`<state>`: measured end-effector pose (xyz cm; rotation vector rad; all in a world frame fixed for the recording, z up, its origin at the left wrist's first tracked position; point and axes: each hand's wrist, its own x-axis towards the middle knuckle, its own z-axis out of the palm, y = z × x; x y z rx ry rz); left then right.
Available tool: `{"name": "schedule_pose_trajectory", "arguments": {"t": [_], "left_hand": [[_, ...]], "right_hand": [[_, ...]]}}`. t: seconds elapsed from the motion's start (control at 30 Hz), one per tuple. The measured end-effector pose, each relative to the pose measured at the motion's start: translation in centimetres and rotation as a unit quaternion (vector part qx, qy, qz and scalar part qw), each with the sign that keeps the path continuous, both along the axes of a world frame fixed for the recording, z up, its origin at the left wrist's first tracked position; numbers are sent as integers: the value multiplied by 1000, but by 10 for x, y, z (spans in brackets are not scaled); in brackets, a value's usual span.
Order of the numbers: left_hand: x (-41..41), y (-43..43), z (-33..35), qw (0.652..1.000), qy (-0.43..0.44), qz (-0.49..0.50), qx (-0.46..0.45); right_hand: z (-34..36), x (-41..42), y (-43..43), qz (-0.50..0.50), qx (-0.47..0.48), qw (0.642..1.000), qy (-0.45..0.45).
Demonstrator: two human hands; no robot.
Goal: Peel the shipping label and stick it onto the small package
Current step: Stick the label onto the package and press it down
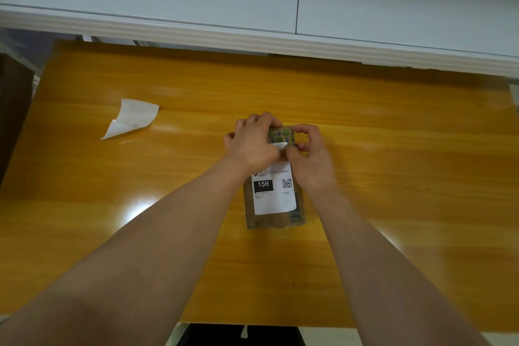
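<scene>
A small brown package [273,219] lies flat on the wooden table [393,177], long side pointing away from me. A white shipping label [276,191] with a black "15H" box and a QR code lies on top of it. My left hand [254,143] and my right hand [311,154] rest on the far end of the package, fingertips meeting over the label's upper edge. The thumbs and fingers press down there and hide the upper part of the label. Green and blue printed dots show on the package between my hands.
A curled white backing sheet [130,121] lies on the table to the far left. A white wall ledge [252,36] runs along the table's far edge. A dark object [14,109] stands beyond the table's left edge.
</scene>
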<state>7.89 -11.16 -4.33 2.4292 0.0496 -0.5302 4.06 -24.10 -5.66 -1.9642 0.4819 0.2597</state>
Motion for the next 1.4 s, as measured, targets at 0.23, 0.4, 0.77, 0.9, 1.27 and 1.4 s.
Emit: {"name": "schedule_pose_trajectory", "arguments": {"t": [0.23, 0.4, 0.77, 0.9, 1.27, 1.4], "left_hand": [[0, -6, -3, 996, -8, 89, -8], [-2, -5, -1, 982, 14, 189, -8], [-24, 25, 8, 928, 82, 362, -1], [-38, 28, 18, 990, -44, 122, 54], [-36, 26, 8, 1000, 20, 8, 17], [-31, 27, 6, 999, 14, 14, 26]], "right_hand": [[5, 6, -1, 13, -9, 1000, 10], [12, -1, -8, 34, -15, 999, 22], [21, -18, -14, 111, -148, 980, 77], [22, -25, -12, 129, -128, 980, 84], [8, -33, -3, 87, -107, 989, 59], [8, -32, 0, 60, -106, 991, 55]]}}
